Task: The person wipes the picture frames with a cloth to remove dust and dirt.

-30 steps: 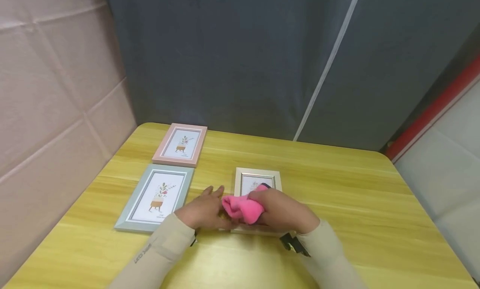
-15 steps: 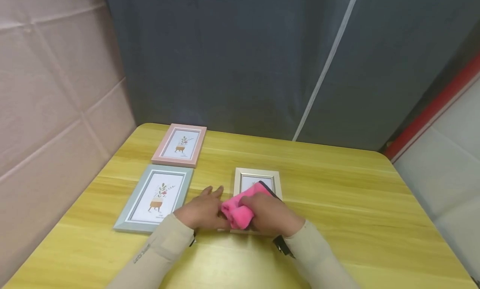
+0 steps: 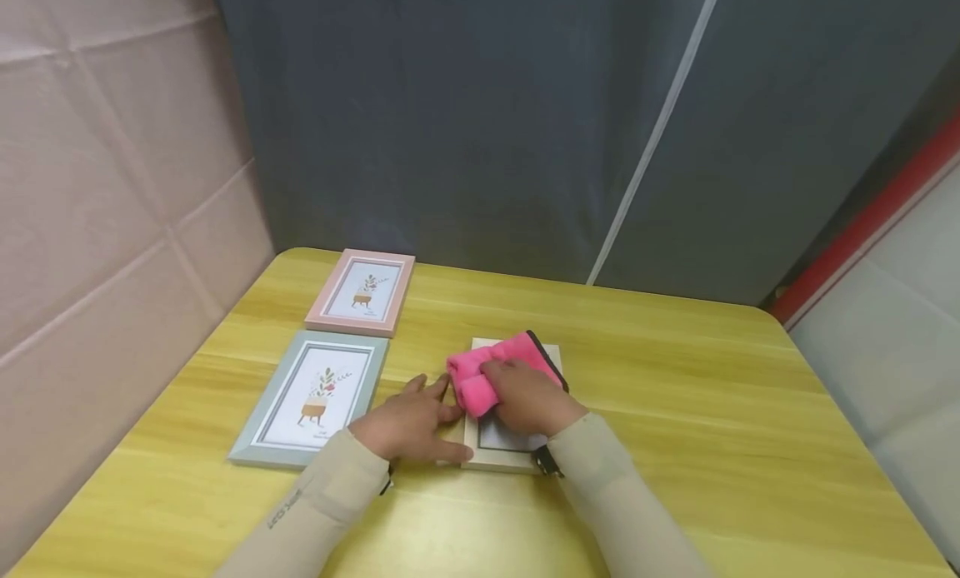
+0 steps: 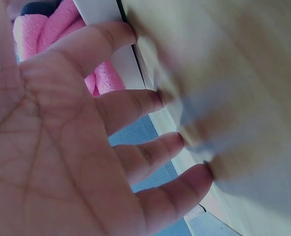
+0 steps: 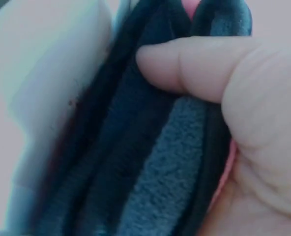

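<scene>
A pink cloth with a black edge (image 3: pixel 471 386) lies bunched over the upper part of a cream picture frame (image 3: pixel 498 460) on the table. My right hand (image 3: pixel 528 399) grips the cloth from above. In the right wrist view, the thumb presses on the cloth's dark grey folds (image 5: pixel 165 172). My left hand (image 3: pixel 405 424) rests at the frame's left side, fingers spread and thumb at its lower left corner. The left wrist view shows its fingertips on the tabletop, with the pink cloth (image 4: pixel 108 78) behind them. Part of the picture is hidden under the cloth and right hand.
Left of the hands lies a light blue picture frame (image 3: pixel 267 411), partly overlapped by the left sleeve. Beyond it is a pink picture frame (image 3: pixel 322 303). A dark grey panel (image 3: pixel 450 128) stands behind the yellow wooden table (image 3: pixel 712 436).
My right hand has pushed the cloth up the cream frame, away from me, uncovering the frame's lower part. The left hand stays at the frame's left side.
</scene>
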`<action>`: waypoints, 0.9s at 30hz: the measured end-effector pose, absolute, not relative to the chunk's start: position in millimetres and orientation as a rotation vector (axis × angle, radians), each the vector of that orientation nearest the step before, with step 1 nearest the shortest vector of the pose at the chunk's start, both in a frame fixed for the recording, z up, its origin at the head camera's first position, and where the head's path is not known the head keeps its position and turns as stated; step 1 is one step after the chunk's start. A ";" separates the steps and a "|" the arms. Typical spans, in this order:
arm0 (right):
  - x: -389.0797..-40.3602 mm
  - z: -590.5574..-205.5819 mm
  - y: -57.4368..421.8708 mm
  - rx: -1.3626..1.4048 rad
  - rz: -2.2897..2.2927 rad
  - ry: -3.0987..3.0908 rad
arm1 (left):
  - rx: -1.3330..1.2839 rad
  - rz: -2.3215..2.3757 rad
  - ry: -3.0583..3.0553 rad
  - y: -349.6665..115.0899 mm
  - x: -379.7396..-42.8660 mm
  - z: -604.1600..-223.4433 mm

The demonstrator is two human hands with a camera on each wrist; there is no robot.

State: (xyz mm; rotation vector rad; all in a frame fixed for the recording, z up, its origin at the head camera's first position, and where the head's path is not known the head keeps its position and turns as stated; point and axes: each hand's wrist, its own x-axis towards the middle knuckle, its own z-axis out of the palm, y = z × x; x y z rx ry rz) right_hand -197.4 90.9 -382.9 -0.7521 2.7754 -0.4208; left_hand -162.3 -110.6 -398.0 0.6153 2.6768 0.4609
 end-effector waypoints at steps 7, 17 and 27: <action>-201.1 -385.0 98.0 -0.783 -0.566 2.839 | 0.616 0.459 2.684 -110.4 -162.4 -397.3; -172.2 -368.8 129.4 -1.085 -0.758 2.775 | 0.636 0.557 2.628 -124.6 -170.4 -396.2; -134.9 -381.5 122.7 -1.401 -0.520 2.719 | 0.461 0.755 2.804 -106.5 -179.0 -405.2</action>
